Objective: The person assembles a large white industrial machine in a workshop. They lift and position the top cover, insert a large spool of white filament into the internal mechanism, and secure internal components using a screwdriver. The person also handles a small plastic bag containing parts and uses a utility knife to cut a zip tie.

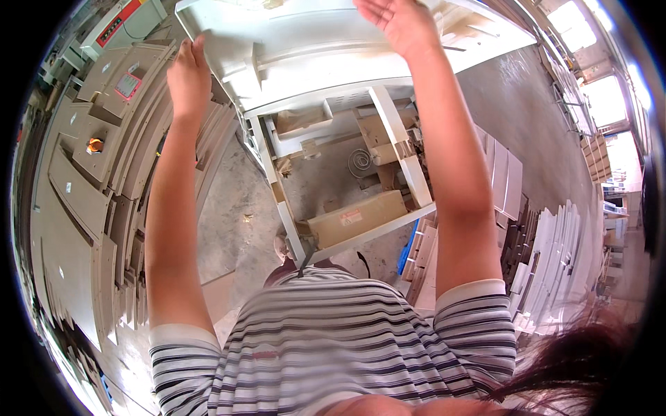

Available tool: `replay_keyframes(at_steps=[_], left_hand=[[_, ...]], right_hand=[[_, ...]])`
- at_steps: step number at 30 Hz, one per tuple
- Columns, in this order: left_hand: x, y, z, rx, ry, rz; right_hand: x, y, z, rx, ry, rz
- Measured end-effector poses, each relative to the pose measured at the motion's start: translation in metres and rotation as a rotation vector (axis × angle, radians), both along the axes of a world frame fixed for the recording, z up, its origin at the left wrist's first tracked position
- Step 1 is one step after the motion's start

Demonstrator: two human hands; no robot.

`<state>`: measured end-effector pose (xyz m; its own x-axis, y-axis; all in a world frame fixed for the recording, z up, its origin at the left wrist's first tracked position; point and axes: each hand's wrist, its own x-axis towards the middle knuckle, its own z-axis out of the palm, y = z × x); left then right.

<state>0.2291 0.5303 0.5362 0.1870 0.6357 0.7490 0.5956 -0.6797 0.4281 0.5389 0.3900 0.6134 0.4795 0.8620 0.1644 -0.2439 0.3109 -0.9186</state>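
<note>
- Head view: a large white panel (305, 52) with a raised rim spans the top, beyond an open white frame (368, 234); whether they are joined I cannot tell.
- It looks stiff and fairly heavy for one hand; its smooth face probably slides under a palm, and its thin rim could chip or dent.
- Best hold: the two opposite side edges, rather than the flat face.
- Left hand (189, 78) is at the panel's left edge, fingers bent and close together; whether they clamp the rim I cannot tell.
- Right hand (402, 26) is over the panel, fingers extended, not clamped on anything; contact is unclear.
- Stacked boards (76, 215) crowd the left side; white strips (555, 243) lie at right.
- Between body and panel sits the frame, around a tan box-like piece (381, 208) and a coil (360, 161).
</note>
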Motion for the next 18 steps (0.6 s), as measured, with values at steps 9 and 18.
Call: replay_keyframes(at_steps=[9,18], left_hand=[[0.017,0.044,-0.006,0.062,-0.002,0.057],[0.012,0.039,-0.005,-0.123,0.067,0.047]], right_hand=[[-0.009,-0.048,-0.238,-0.686,-0.299,0.026],[-0.013,0.017,-0.377,-0.678,-0.723,0.058]])
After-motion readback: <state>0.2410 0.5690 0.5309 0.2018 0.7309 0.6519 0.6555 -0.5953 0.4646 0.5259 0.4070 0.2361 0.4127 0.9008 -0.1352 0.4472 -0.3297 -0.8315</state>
